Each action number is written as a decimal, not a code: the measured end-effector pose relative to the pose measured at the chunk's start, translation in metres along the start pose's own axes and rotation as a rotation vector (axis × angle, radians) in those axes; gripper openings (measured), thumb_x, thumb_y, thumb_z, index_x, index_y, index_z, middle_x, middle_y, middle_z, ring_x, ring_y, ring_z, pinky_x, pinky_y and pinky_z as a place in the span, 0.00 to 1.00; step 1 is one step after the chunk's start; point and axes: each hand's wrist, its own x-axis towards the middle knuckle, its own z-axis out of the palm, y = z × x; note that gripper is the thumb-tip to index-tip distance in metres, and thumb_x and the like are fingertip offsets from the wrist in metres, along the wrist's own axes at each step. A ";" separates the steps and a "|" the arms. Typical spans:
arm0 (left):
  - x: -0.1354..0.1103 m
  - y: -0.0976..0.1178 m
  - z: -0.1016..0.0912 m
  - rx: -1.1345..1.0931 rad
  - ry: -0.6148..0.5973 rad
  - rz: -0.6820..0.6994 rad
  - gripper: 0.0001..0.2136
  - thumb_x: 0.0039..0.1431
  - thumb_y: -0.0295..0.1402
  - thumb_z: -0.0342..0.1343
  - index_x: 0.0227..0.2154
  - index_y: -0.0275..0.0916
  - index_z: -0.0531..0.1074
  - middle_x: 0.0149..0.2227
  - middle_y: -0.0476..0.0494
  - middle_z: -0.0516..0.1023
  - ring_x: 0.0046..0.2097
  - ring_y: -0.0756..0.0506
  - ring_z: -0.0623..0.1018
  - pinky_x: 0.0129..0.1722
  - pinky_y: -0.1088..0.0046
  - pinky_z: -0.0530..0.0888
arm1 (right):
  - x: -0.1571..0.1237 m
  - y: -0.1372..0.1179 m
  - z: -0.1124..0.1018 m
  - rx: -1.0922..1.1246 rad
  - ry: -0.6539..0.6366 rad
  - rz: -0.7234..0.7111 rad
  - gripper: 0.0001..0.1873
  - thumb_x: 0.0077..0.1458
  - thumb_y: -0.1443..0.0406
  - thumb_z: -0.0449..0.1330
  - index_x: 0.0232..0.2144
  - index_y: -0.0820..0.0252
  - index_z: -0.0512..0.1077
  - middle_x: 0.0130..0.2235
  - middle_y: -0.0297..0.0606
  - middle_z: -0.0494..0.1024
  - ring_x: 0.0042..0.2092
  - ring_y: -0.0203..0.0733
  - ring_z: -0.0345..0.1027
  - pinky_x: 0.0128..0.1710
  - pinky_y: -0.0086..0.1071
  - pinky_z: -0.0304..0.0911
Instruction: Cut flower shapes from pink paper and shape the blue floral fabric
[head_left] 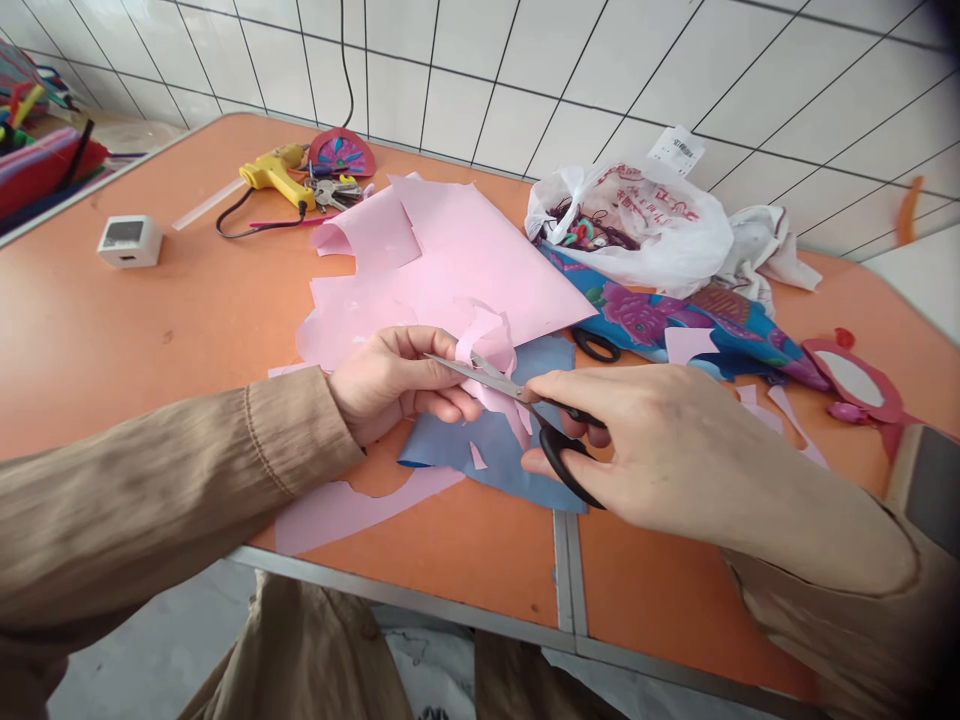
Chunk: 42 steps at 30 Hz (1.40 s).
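Observation:
My left hand (416, 375) pinches a small curled piece of pink paper (491, 340) over the middle of the table. In my right hand (637, 430) are scissors (566, 460) with black handles, fingers in the loops. Their blades point left, slightly apart, and lie across the pink piece close to my left fingertips. Beneath both hands is a blue sheet (517, 470) with a small pink scrap (478, 457) on it. Large pink sheets (465, 250) lie just beyond my hands. A cut-out pink offcut (360, 515) rests near the front edge.
A yellow glue gun (277, 175) with its cord, keys (337, 192) and a white box (129, 241) are at the back left. A white plastic bag (645, 225) stands at the back right, behind a blue floral cloth (652, 315). Further right lies a red-framed hand mirror (851, 380).

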 end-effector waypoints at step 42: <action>-0.002 -0.002 0.005 -0.029 0.019 -0.015 0.02 0.49 0.22 0.70 0.26 0.31 0.82 0.24 0.41 0.83 0.26 0.50 0.82 0.26 0.83 0.79 | 0.003 -0.004 0.015 0.075 0.035 0.055 0.09 0.53 0.60 0.65 0.31 0.60 0.74 0.25 0.32 0.72 0.26 0.38 0.63 0.26 0.33 0.47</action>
